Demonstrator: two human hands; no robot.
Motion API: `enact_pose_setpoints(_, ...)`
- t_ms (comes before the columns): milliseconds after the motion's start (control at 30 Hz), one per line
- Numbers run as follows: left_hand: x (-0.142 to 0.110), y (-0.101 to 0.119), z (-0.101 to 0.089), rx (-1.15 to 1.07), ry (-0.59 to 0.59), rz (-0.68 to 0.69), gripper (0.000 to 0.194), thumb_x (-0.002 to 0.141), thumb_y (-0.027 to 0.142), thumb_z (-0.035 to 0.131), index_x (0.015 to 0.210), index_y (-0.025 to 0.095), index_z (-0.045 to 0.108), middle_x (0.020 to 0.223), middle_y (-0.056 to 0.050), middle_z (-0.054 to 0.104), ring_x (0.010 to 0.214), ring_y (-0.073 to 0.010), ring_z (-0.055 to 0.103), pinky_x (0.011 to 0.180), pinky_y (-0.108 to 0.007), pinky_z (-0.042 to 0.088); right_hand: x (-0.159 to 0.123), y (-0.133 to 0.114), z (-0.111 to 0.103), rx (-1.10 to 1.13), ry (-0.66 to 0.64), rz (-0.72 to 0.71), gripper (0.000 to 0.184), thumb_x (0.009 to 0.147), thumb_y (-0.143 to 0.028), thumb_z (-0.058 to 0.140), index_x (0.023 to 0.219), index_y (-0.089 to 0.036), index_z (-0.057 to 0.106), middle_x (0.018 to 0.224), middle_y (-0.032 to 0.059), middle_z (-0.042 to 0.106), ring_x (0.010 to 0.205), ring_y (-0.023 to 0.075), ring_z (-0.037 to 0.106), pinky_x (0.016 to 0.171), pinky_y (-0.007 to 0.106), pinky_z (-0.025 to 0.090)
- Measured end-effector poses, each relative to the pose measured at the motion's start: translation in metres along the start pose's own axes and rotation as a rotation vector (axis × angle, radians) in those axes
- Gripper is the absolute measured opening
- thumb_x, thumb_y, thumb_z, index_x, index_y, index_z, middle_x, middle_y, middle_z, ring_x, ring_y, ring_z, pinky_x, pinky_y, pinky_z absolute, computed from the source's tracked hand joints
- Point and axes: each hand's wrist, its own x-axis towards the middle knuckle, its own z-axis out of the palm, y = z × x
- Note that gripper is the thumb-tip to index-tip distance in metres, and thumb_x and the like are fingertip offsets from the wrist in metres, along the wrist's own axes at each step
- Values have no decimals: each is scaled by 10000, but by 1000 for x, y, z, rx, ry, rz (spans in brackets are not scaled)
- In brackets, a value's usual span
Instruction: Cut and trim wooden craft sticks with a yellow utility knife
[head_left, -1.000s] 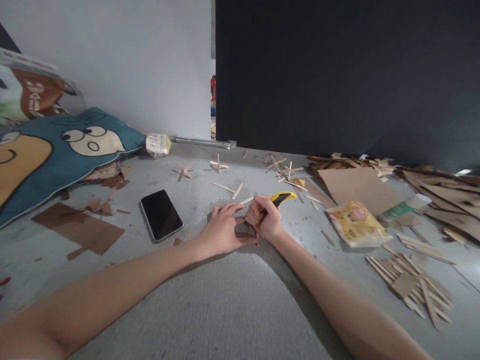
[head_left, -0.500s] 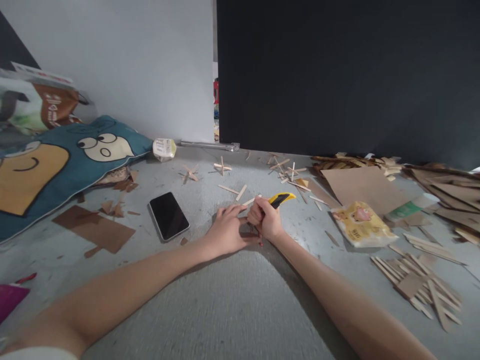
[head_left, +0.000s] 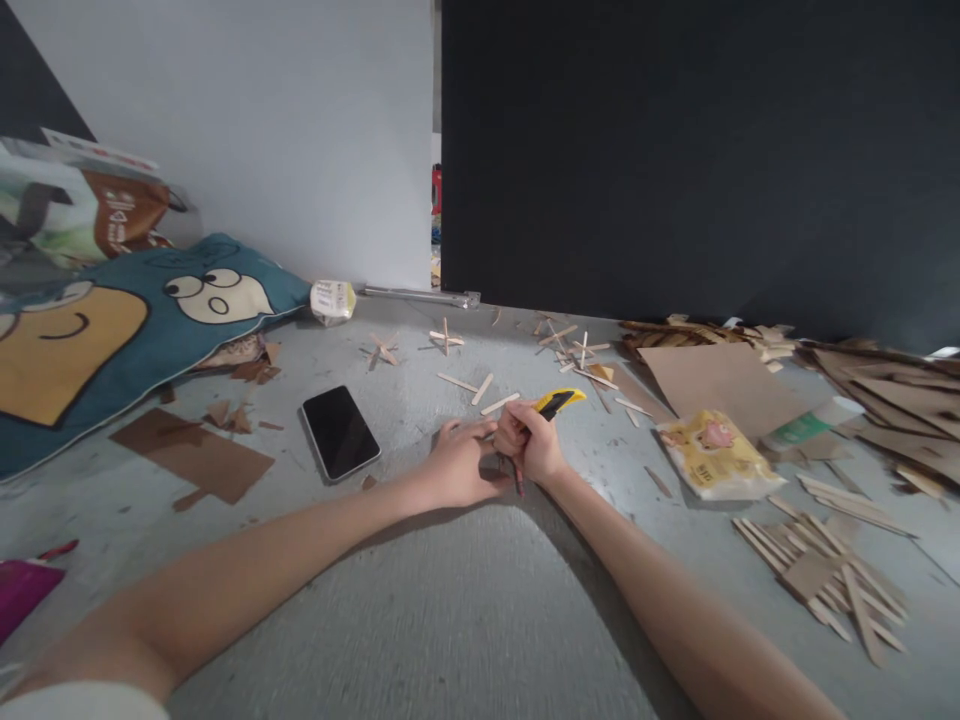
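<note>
On the gray table (head_left: pixel 420 620), near the middle, the right hand (head_left: pixel 531 447) is curled tight around a yellow and black cutter (head_left: pixel 559 403). The cutter is long and it slants: its yellow end pokes out of the top of the fist and points to the right and a bit away from the person. The other end is hidden in the fist. The left hand (head_left: pixel 463 467) is just beside it, with its fingers bent and a gap between them and the thumb. I cannot tell if it pinches anything. A thin dark red stick (head_left: pixel 519 480) shows under the right fist, pointing down toward the person. A black phone (head_left: pixel 341 433) lies to the left, and a yellow packet (head_left: pixel 718 452) sits to the right.
</note>
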Motion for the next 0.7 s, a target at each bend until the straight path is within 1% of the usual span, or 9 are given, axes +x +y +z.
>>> enact_pose_setpoints(100,1,0,-9,-20,-52,42,178,849,327,744,1026,331,763,1339,13,717,1292,-310,639,1260,-590,260,0,0,1,-8,-21,20,520,743,-481,771,440,-214,442,391,-89,261,352,40,153,371,224,125)
enact_pose_setpoints(167,1,-4,-14,-17,-83,84,232,821,370,790,1048,332,765,1337,8,719,1309,-311,631,1272,-573,252,0,0,1,-12,-29,30,536,724,-492,794,438,-216,433,389,-87,268,353,38,152,371,224,128)
enact_pose_setpoints(233,1,-6,-14,-15,-99,113,342,785,444,843,1103,345,761,1385,1,698,1348,-320,606,1285,-582,223,0,1,0,-13,-28,34,557,712,-504,811,435,-219,422,392,-86,267,352,38,155,372,227,125)
enact_pose_setpoints(367,-5,0,-4,32,-26,32,556,776,568,856,1255,320,720,1546,-56,595,1481,-341,488,1299,-597,206,-1,2,0,-1,-1,18,568,731,-506,801,431,-222,411,391,-89,242,345,43,149,372,232,118)
enact_pose_setpoints(433,-8,5,4,72,11,-13,654,787,593,842,1341,282,686,1607,-94,527,1553,-355,384,1307,-601,194,-2,3,0,10,22,1,563,747,-498,781,435,-224,402,394,-90,238,347,45,143,371,231,120)
enact_pose_setpoints(500,-7,5,7,80,37,-28,702,796,599,832,1385,256,664,1619,-116,508,1573,-363,345,1309,-611,190,-2,4,1,20,42,-15,554,755,-482,768,440,-224,392,403,-90,248,353,45,139,372,227,127)
enact_pose_setpoints(600,1,-4,3,25,8,18,585,775,556,859,1277,283,732,1609,-90,523,1574,-358,344,1300,-615,230,-2,6,0,24,57,-26,547,766,-459,753,444,-223,379,409,-92,245,356,43,146,373,222,139)
enact_pose_setpoints(633,5,-9,-1,0,-23,49,515,759,522,877,1210,303,760,1607,-66,529,1580,-351,333,1296,-607,251,-2,6,0,23,59,-26,547,772,-455,748,444,-223,375,409,-94,239,354,42,147,371,221,140)
enact_pose_setpoints(700,10,-16,-7,-16,-116,88,496,688,526,921,1118,319,788,1625,-41,505,1586,-370,313,1295,-628,237,-2,6,-1,21,58,-24,548,777,-448,741,445,-225,368,409,-97,231,349,41,146,367,221,140)
